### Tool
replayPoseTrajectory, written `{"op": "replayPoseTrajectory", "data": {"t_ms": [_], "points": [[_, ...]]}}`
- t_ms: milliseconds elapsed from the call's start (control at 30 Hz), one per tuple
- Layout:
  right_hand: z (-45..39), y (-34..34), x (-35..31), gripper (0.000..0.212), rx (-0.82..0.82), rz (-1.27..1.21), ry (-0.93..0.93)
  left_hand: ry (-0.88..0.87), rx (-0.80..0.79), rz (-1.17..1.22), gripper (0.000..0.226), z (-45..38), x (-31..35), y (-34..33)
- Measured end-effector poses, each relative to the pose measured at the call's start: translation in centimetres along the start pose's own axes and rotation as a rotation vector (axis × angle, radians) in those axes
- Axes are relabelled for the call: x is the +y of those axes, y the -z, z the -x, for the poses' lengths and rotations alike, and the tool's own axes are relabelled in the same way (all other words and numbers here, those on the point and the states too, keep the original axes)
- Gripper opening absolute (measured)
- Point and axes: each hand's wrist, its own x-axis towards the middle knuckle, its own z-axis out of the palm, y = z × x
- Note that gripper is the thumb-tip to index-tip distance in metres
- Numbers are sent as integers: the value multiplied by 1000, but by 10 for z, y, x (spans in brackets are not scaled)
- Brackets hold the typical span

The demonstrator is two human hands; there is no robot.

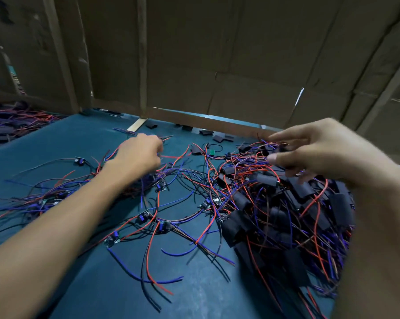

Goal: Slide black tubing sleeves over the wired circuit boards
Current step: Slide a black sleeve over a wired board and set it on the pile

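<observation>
I am seeing my left hand (140, 151) reaching toward eleven o'clock, fingers curling around red and blue leads of a bare wired circuit board; the board itself is hidden under the hand. More unsleeved boards (162, 226) are lying at six o'clock on the blue table (56, 139). At two o'clock my right hand (309, 155) is pinching a black tubing sleeve (283, 148) above the sleeved pile (286, 215). I judge I am picking the next pair; next, I am needing to bring the leads to the sleeve's mouth.
</observation>
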Motion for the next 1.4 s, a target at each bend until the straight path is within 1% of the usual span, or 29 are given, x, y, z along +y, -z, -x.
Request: {"op": "replayPoseTrajectory", "data": {"t_ms": [67, 133, 200, 233, 300, 367, 400, 500, 533, 600, 700, 733, 767, 800, 833, 900, 933, 967, 1033, 1100, 1167, 1233, 1300, 1333, 1400], "points": [[-2, -12, -2, 33, -164, 33, -50, -10, 165, 186, 33, 4, -3, 12], [-8, -24, -5, 32, -215, 73, -33, -47, 348, 369, 37, 7, -3, 27], [-15, -31, -5, 32, -187, 142, 36, -83, 506, 571, 36, 11, 2, 44], [-16, -32, -6, 32, -165, 164, 62, -86, 560, 686, 35, 13, 5, 52], [-19, -31, -6, 33, -111, 186, 102, -79, 598, 869, 36, 17, 11, 67], [-20, -29, -5, 35, -68, 223, 146, -117, 526, 925, 35, 20, 13, 77], [-21, -29, -4, 34, -49, 231, 169, -159, 452, 940, 34, 22, 13, 81], [-20, -29, -5, 30, -1, 222, 212, -280, 127, 976, 29, 31, 17, 85], [-20, -30, -5, 30, 15, 211, 221, -294, 82, 979, 28, 32, 19, 84], [-20, -33, -7, 29, 51, 158, 245, -283, 79, 1044, 30, 31, 23, 84], [-19, -35, -11, 22, 96, 60, 293, -306, 45, 1202, 43, 32, 28, 90], [-19, -35, -11, 20, 105, 45, 305, -321, 31, 1223, 42, 33, 28, 93], [-19, -34, -12, 18, 111, 33, 313, -338, 15, 1207, 38, 34, 28, 94], [-19, -34, -12, 18, 114, 16, 319, -355, 8, 1130, 34, 36, 27, 95], [-18, -33, -12, 19, 110, -7, 321, -376, 11, 984, 32, 36, 26, 96], [-17, -32, -12, 21, 83, -40, 318, -431, 34, 602, 28, 37, 24, 96], [-16, -31, -12, 24, 66, -41, 320, -462, 36, 468, 27, 37, 23, 96], [-15, -30, -13, 26, 51, -41, 327, -478, 11, 406, 29, 39, 23, 97], [-14, -30, -14, 29, 29, -71, 345, -468, -57, 361, 37, 43, 23, 97], [-12, -30, -15, 30, 13, -96, 366, -466, -70, 267, 52, 43, 23, 94], [-12, -31, -16, 35, 7, -106, 369, -481, -82, 246, 62, 43, 22, 92], [-11, -31, -17, 38, 8, -122, 363, -574, -27, 262, 56, 43, 21, 90], [-10, -32, -17, 35, -3, -123, 359, -705, 60, 310, 43, 45, 22, 90], [-9, -32, -18, 33, -22, -117, 353, -743, 82, 347, 39, 46, 22, 91], [-7, -31, -19, 31, -88, -118, 342, -739, 73, 409, 37, 46, 21, 92]]}}
